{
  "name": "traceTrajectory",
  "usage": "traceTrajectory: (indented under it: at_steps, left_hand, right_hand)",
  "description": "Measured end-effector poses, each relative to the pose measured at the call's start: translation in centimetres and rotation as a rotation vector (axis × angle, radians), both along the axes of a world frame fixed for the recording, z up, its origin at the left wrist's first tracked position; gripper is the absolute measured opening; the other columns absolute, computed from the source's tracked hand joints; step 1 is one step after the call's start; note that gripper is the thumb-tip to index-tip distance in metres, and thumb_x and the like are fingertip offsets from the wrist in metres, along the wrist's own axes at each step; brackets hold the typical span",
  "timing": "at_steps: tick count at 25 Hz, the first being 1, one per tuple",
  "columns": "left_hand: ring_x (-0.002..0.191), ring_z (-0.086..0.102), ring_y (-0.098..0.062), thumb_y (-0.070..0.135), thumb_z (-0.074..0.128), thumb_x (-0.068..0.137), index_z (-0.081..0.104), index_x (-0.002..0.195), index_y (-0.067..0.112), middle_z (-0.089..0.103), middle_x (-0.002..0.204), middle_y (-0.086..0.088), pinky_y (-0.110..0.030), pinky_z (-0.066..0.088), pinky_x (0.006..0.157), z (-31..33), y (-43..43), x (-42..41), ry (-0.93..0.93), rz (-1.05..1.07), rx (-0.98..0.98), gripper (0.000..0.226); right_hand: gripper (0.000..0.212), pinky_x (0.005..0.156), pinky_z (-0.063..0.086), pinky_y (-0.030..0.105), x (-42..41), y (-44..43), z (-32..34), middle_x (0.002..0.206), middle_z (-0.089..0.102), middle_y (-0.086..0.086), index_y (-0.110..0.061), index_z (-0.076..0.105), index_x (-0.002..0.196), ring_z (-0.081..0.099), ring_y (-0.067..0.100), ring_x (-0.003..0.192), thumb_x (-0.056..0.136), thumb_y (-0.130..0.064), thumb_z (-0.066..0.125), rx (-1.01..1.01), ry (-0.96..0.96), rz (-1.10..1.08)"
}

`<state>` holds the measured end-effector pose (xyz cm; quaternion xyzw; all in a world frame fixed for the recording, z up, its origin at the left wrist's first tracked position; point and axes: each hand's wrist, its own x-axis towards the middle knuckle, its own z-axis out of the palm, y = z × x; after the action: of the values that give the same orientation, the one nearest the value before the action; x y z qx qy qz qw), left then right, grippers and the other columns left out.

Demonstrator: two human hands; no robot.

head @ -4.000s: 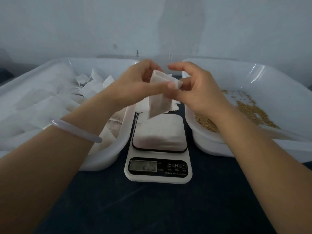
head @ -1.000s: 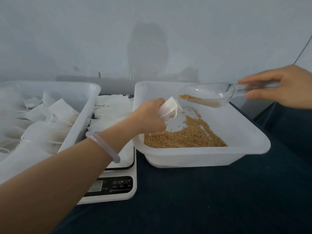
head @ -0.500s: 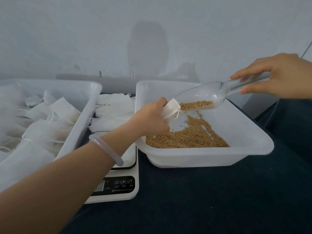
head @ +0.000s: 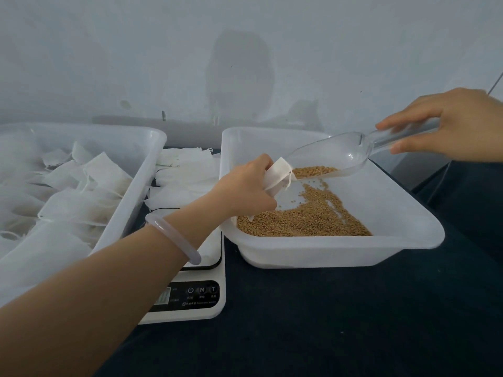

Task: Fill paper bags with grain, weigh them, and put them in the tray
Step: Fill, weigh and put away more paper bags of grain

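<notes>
A small white paper bag (head: 277, 174) is pinched in the left hand (head: 245, 189) over the grain tray (head: 340, 244), its open mouth tilted toward the clear plastic scoop (head: 345, 153). The right hand (head: 457, 126) holds the scoop by its handle, and a little heap of golden grain (head: 313, 171) lies at the scoop's lip, just touching the bag's mouth. More loose grain (head: 307, 219) lies along the near wall of that white tray. A white digital scale (head: 196, 297) sits between it and the left tray (head: 141, 170), which holds many white bags (head: 81, 202). Flat empty bags (head: 185, 170) lie behind the scale.
</notes>
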<state>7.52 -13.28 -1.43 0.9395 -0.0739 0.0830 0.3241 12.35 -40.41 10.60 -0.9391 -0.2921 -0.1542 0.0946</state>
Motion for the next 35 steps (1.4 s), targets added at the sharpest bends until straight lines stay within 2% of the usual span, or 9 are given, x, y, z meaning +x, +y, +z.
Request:
traceTrajectory:
  at_steps: [4,9,13,17,21,24,28,31,35]
  left_hand:
    - [0.064,0.053,-0.013,0.012,0.068,0.072,0.040,0.092,0.021,0.051,0.078,0.005,-0.027,0.042,0.052,0.0,0.1,0.0,-0.006,0.002,-0.029,0.036]
    - [0.059,0.051,-0.013,0.010,0.069,0.073,0.037,0.079,0.027,0.048,0.074,0.003,-0.023,0.040,0.048,0.2,0.3,-0.2,-0.023,0.011,-0.194,0.036]
    - [0.059,0.062,-0.014,0.003,0.069,0.073,0.049,0.105,0.018,0.060,0.075,-0.003,-0.023,0.049,0.044,1.0,0.5,-0.4,0.070,0.001,-0.395,0.041]
    - [0.061,0.062,-0.022,-0.010,0.063,0.075,0.054,0.096,0.006,0.062,0.070,-0.010,-0.040,0.054,0.067,2.6,2.1,-1.2,0.127,-0.140,-0.718,0.028]
    - [0.056,0.052,-0.015,-0.009,0.061,0.055,0.048,0.083,0.011,0.051,0.066,-0.001,-0.027,0.050,0.058,3.7,4.8,-3.2,0.308,-0.440,-0.999,0.038]
    - [0.060,0.050,-0.014,-0.003,0.058,0.055,0.050,0.092,0.015,0.050,0.069,-0.001,-0.027,0.050,0.062,4.0,6.7,-4.4,0.457,-0.578,-1.088,0.042]
    - [0.063,0.050,-0.014,-0.004,0.051,0.056,0.053,0.094,0.011,0.051,0.072,-0.003,-0.030,0.049,0.067,3.7,7.2,-5.3,0.569,-0.716,-1.088,0.040]
    - [0.073,0.057,-0.020,-0.002,0.052,0.057,0.054,0.097,0.005,0.056,0.079,-0.009,-0.037,0.052,0.077,3.3,7.6,-5.6,0.593,-0.722,-1.014,0.040]
    - [0.092,0.062,-0.019,0.005,0.072,0.069,0.057,0.113,0.008,0.064,0.096,-0.009,-0.025,0.051,0.078,3.9,10.5,-5.8,0.319,-0.455,-0.632,0.047]
  right_hand:
    - [0.033,0.077,0.036,0.013,0.5,-0.8,-1.0,0.089,0.065,-0.030,-0.061,0.061,0.082,0.052,-0.024,0.076,0.067,-0.035,0.077,0.109,0.142,-0.025]
    - [0.038,0.087,0.037,0.022,0.7,-2.5,-4.3,0.088,0.061,-0.042,-0.063,0.063,0.082,0.050,-0.030,0.084,0.066,-0.033,0.079,0.288,0.316,-0.099]
    - [0.034,0.090,0.040,0.027,0.7,-2.9,-6.4,0.086,0.067,-0.032,-0.058,0.066,0.080,0.056,-0.017,0.091,0.066,-0.030,0.080,0.470,0.392,-0.159]
    - [0.029,0.077,0.043,0.022,-0.4,0.2,-8.8,0.091,0.059,-0.027,-0.046,0.063,0.091,0.057,0.000,0.090,0.070,-0.031,0.078,0.207,0.372,-0.158]
    - [0.045,0.086,0.040,0.023,-0.8,3.7,-10.7,0.118,0.061,-0.008,-0.025,0.061,0.116,0.053,0.006,0.096,0.074,-0.032,0.076,-0.160,0.488,-0.206]
    - [0.071,0.094,0.041,0.023,-1.9,7.0,-8.6,0.126,0.057,-0.011,-0.031,0.051,0.128,0.055,0.005,0.108,0.066,-0.057,0.073,-0.038,0.489,-0.072]
    - [0.058,0.082,0.051,0.021,-5.3,14.7,-5.5,0.101,0.070,-0.015,-0.035,0.059,0.112,0.064,-0.001,0.095,0.060,-0.055,0.077,0.631,0.749,0.458]
    - [0.023,0.053,0.046,0.018,-6.5,19.3,-5.1,0.068,0.068,-0.008,-0.018,0.070,0.089,0.060,0.010,0.059,0.072,-0.030,0.077,0.717,0.701,0.458]
    - [0.020,0.055,0.051,0.022,-5.9,21.3,-5.7,0.068,0.068,-0.006,-0.015,0.070,0.075,0.062,0.011,0.061,0.072,-0.033,0.077,0.678,0.586,0.368]
